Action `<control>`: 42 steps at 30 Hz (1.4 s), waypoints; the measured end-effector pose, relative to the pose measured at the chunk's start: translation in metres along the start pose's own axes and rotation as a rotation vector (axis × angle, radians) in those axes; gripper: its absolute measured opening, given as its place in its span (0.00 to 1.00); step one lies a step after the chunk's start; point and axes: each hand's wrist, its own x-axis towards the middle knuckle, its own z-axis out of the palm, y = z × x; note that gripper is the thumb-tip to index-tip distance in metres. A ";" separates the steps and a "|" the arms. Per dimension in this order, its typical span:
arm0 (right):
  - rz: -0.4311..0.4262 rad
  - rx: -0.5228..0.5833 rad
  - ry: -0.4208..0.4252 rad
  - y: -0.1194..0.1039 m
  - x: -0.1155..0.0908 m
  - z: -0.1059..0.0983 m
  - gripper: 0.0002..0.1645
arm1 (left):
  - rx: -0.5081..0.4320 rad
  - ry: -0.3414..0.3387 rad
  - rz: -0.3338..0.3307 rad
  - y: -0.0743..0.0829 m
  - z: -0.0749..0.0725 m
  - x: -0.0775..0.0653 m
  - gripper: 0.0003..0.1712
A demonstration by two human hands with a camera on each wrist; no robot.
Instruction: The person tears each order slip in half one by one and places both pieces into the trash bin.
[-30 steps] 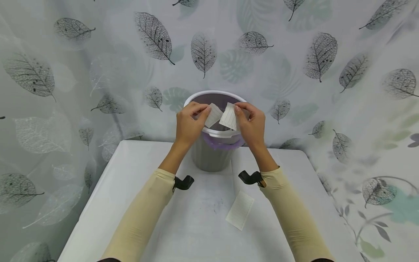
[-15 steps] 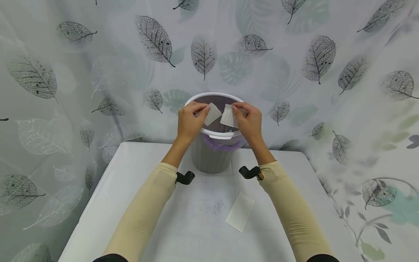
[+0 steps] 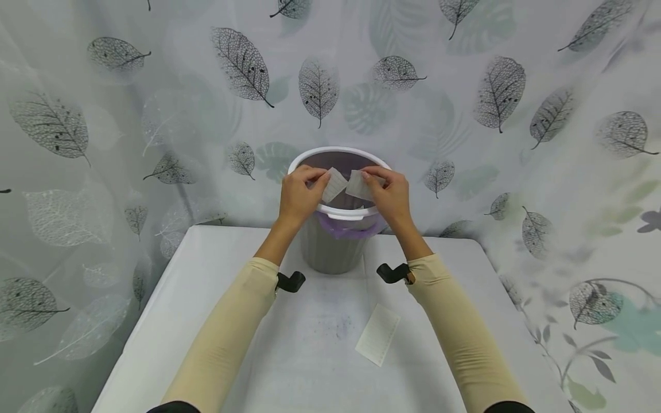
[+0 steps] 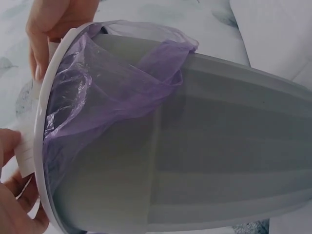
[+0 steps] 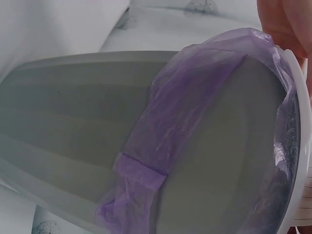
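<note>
Over the mouth of a grey bin (image 3: 333, 246) with a white rim (image 3: 343, 214), both hands hold small pieces of lined paper. My left hand (image 3: 300, 192) pinches one piece (image 3: 335, 184) between thumb and fingertips. Opposite it, my right hand (image 3: 391, 195) pinches the other piece (image 3: 356, 186); the two pieces nearly meet, and whether their edges touch I cannot tell. A purple bag (image 4: 112, 92) lines the bin and folds over its side. In the right wrist view, a strip of lined paper (image 5: 304, 197) shows beyond the rim.
The bin stands near the back edge of a white-covered table (image 3: 289, 355). A rectangular sheet of paper (image 3: 378, 334) lies on the table, nearer to me. A leaf-patterned curtain (image 3: 206, 137) hangs behind and at both sides.
My right hand has shifted slightly left, and its paper piece now looks flatter and tilted. The left hand keeps its grip almost in place. The sheet on the table has not moved.
</note>
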 end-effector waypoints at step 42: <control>-0.006 0.085 0.048 -0.023 -0.100 -0.025 0.06 | -0.040 -0.031 0.238 -0.004 -0.002 -0.107 0.06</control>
